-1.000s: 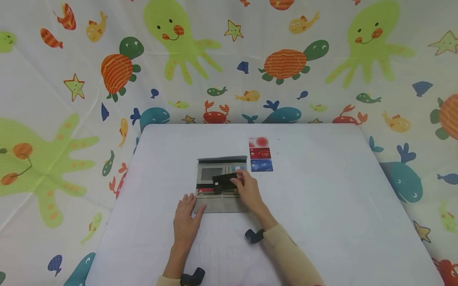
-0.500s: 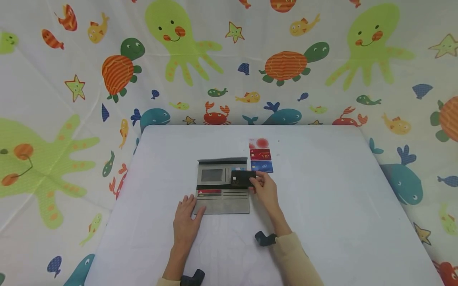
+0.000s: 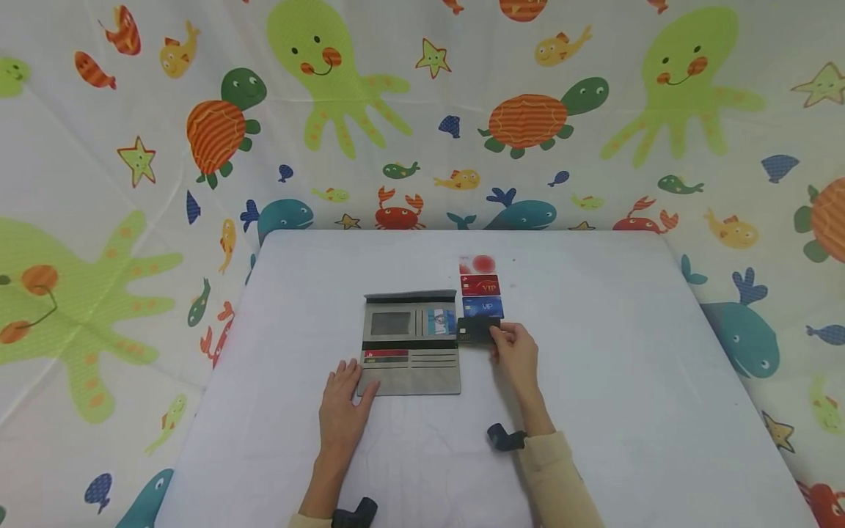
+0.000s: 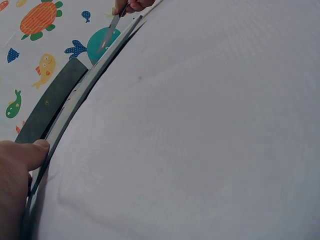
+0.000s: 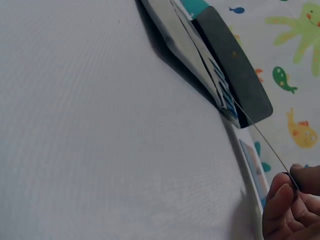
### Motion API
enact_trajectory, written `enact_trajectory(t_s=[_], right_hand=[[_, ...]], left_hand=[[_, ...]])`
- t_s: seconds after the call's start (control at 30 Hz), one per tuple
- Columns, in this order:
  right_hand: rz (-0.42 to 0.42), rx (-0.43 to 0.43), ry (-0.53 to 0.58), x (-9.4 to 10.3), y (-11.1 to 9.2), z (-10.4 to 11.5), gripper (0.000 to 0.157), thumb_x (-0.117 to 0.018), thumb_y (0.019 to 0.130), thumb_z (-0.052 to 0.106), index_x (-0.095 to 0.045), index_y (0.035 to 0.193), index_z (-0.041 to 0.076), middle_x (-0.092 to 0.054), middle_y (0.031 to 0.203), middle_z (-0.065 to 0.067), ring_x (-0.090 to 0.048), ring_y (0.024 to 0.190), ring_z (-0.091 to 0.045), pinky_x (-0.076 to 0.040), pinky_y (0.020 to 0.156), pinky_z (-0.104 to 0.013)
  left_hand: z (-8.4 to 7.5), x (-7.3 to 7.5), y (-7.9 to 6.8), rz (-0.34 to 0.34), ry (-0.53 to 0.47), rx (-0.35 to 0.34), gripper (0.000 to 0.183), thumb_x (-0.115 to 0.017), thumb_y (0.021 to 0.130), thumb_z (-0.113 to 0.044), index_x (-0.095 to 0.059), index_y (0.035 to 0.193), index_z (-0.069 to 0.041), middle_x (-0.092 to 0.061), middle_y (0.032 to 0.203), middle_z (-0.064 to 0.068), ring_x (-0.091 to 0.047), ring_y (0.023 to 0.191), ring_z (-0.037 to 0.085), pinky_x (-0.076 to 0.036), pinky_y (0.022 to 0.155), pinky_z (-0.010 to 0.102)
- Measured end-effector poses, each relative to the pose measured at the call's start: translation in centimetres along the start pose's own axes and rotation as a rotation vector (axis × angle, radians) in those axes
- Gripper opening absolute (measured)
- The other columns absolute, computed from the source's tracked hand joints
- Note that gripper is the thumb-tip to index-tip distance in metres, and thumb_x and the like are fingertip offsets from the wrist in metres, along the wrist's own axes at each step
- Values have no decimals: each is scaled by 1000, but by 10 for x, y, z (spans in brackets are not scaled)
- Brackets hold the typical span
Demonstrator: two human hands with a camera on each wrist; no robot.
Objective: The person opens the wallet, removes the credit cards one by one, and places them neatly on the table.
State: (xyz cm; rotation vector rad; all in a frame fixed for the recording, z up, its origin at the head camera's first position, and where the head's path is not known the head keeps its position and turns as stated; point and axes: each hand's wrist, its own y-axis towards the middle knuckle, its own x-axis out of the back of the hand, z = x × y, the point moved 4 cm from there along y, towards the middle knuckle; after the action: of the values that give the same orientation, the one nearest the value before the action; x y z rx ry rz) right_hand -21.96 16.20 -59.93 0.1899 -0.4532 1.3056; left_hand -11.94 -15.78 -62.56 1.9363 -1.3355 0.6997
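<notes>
card, black, was at the right edge of the open wallet, pinched by the right hand. the left hand lay at the wallet's near left corner, thumb spread from the fingers. blue card, red card and pale card lined up by the wallet's far right corner. white tabletop stretched wider right of the wallet than left; sea-animal cloth rose beyond.
</notes>
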Motion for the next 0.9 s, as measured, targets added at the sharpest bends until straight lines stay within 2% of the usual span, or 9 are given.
enact_trajectory(t_s=[0.2,0.57,0.9], right_hand=[[-19,-27,-49,2,6,-7,33,-66,98,28,-64,118,2,-72,90,-16,-62,61,-14,-53,54,-19],[-77,42,-176,4,10,-6,26,-66,97,22,-68,108,-1,-68,82,-13,-61,55,-13,-47,48,-19],[-88,77,-257,4,13,-1,22,-68,96,17,-68,103,-4,-65,77,-14,-59,54,-15,-47,50,-23]], left_hand=[[-1,1,1,0,-7,-8,58,-77,88,-33,-61,136,-4,-57,146,13,-45,144,33,-32,121,54],[-1,0,1,4,-9,-5,58,-76,89,-33,-61,137,-4,-56,146,12,-45,144,32,-32,121,54],[-2,1,1,-15,-11,-23,57,-77,88,-32,-62,135,-4,-58,145,13,-47,143,33,-33,121,54]])
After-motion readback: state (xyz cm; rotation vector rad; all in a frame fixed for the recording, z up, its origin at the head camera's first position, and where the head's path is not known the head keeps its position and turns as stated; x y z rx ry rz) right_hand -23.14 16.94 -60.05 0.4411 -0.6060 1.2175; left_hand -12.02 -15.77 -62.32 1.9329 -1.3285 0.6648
